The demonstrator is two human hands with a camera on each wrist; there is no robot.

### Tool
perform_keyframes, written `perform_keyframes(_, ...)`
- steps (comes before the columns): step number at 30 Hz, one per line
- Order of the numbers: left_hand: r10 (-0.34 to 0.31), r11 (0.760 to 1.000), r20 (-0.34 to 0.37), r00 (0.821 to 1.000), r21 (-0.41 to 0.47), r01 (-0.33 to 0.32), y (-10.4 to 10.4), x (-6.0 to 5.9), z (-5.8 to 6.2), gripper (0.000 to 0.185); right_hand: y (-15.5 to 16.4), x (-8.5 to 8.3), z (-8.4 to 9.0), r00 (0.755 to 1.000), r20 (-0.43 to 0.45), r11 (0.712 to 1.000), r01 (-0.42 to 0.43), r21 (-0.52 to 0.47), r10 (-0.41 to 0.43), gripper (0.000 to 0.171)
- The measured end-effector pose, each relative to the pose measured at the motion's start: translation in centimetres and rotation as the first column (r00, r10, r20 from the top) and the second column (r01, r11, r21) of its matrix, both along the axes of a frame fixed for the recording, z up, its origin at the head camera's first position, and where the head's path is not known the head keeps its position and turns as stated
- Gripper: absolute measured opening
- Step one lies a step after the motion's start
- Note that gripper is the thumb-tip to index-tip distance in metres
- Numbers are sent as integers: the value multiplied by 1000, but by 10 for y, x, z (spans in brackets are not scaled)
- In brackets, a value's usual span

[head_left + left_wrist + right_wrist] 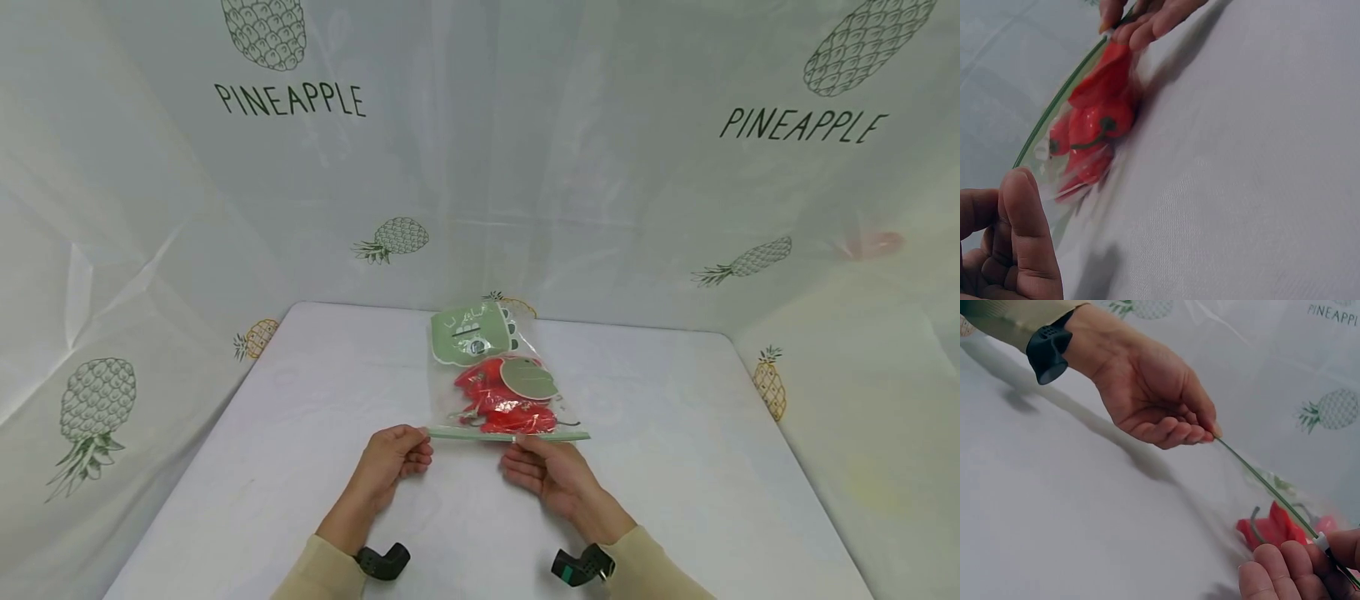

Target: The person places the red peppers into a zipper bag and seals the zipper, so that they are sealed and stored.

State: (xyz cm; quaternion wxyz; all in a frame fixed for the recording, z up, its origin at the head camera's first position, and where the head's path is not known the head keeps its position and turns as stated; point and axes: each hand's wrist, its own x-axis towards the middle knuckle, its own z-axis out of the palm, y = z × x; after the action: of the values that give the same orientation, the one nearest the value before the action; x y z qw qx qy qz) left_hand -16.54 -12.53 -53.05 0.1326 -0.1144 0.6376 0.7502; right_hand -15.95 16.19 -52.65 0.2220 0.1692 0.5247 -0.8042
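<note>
While both hands (pixel 397 462) pinch, the bag's (pixel 498 379) strip (pixel 480 434) hangs level.

Light: bright, soft, even, from above.
Shadows: soft, dark under the hands (pixel 1160 400) on the bench (pixel 1054 506).
Blur: left wrist view smeared; near thumb unsharp.
Distortion: head view bends at edges.

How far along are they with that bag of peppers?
Done: the red peppers already lie inside the clear bag on the table. In hand: the left hand pinches one end of the green zip strip, and the right hand pinches it further along, apparently at a small slider. Left: the pictures don't show whether the strip is sealed along its length.
</note>
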Motion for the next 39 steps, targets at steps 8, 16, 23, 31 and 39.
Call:
perform_keyframes(8,41,999,4,999,-24,-41,-2,-3,1,21,15,1,0,999,-7,999,45,15,-45,41)
perform_keyframes(16,87,996,2,996,-30,-86,-3,-4,0,21,33,0,1,994,-10,991,110,74,-109,41)
perform_keyframes(23,96,995,11,995,-29,-96,-7,-8,-1,20,50,2,3,989,4,985,146,93,-147,38)
perform_keyframes(31,86,996,13,996,-34,-86,-8,-8,0,21,63,5,2,984,0,979,175,102,-175,35)
perform_keyframes(39,66,996,-1,998,-52,-66,-2,-10,0,20,69,15,0,980,12,973,197,118,-199,32)
